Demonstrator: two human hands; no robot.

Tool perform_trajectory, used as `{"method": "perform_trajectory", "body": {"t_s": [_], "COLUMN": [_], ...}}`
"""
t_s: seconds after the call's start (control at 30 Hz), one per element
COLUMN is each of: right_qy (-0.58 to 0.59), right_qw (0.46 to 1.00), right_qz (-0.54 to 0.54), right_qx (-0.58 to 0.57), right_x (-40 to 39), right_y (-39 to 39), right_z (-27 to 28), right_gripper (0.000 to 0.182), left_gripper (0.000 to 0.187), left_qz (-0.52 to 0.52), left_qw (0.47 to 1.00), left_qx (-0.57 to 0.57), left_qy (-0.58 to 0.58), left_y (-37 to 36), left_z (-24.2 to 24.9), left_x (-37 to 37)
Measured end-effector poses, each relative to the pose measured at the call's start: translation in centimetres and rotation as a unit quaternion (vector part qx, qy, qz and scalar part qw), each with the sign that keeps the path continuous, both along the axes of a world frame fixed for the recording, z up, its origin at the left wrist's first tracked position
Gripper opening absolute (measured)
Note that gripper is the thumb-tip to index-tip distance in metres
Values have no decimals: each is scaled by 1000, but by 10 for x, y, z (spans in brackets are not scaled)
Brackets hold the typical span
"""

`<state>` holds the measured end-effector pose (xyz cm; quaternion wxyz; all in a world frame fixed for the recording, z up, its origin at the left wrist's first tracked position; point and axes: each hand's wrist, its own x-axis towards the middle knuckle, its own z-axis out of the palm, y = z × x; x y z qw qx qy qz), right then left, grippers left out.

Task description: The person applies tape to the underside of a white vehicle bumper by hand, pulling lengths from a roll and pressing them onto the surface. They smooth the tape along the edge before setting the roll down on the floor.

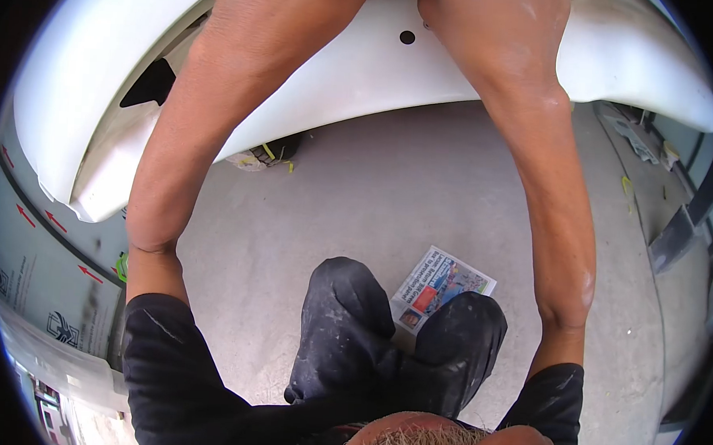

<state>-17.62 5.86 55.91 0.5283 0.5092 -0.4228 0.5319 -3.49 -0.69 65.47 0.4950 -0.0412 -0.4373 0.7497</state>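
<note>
Both my arms reach up past the top edge of the view, so neither hand shows. My left forearm [244, 66] and my right forearm [513, 94] pass in front of a large white curved panel [331, 86] that looks like a car bumper. A small round dark hole [407, 38] sits in the panel between my arms. Toward the left the panel has a dark opening [149, 84]. Whatever my hands touch or hold lies outside the picture.
A folded newspaper [447, 284] lies on the grey concrete floor [358, 191] by my dusty dark trousers [343, 341]. Sheeting with red arrows [52, 269] stands at left. Dark metal parts [678, 229] and a cable are at right. A bundle with yellow strips [264, 156] sits under the panel.
</note>
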Motion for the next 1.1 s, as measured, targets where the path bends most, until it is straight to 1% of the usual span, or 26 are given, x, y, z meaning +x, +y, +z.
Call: {"method": "perform_trajectory", "body": {"t_s": [0.03, 0.13, 0.23, 0.3, 0.37, 0.43, 0.47, 0.57, 0.77, 0.87, 1.1], "right_qy": [0, -49, -79, -93, -87, -59, -60, -33, -61, -71, -124], "right_qw": [1000, 997, 995, 994, 995, 989, 995, 997, 990, 989, 968], "right_qz": [11, 19, 47, 28, 47, 100, 70, 50, 46, 75, 159], "right_qx": [8, 55, 49, 58, 10, -95, -24, -47, -120, -101, -150], "right_x": [-1, 2, 7, 2, -9, -23, -24, -34, -45, -47, -39], "right_y": [2, 12, 16, 17, 17, 16, 31, 21, -4, -2, -10], "right_z": [-2, -14, -21, -25, -27, -25, -23, -17, -7, -6, -9], "right_gripper": [6, 6, 9, 9, 8, 8, 7, 5, 6, 8, 9], "left_gripper": [94, 95, 96, 97, 97, 98, 98, 99, 101, 103, 100], "left_qz": [1, 12, 18, 20, 23, 25, 24, 23, 47, 52, 33], "left_qw": [1000, 1000, 1000, 1000, 1000, 999, 999, 1000, 999, 999, 999], "left_qx": [-1, -7, -12, -16, -19, -20, -22, -19, -14, -5, -12], "left_qy": [-1, 0, -3, -1, 0, 0, -1, -3, 2, 1, 1], "left_y": [0, 1, 1, 2, 2, 2, 4, 2, 4, 7, 11], "left_z": [1, 0, 1, 3, 3, 2, 2, 5, 7, 6, 0], "left_x": [0, -1, -5, -6, -6, -6, -8, -8, -2, -1, -44]}}
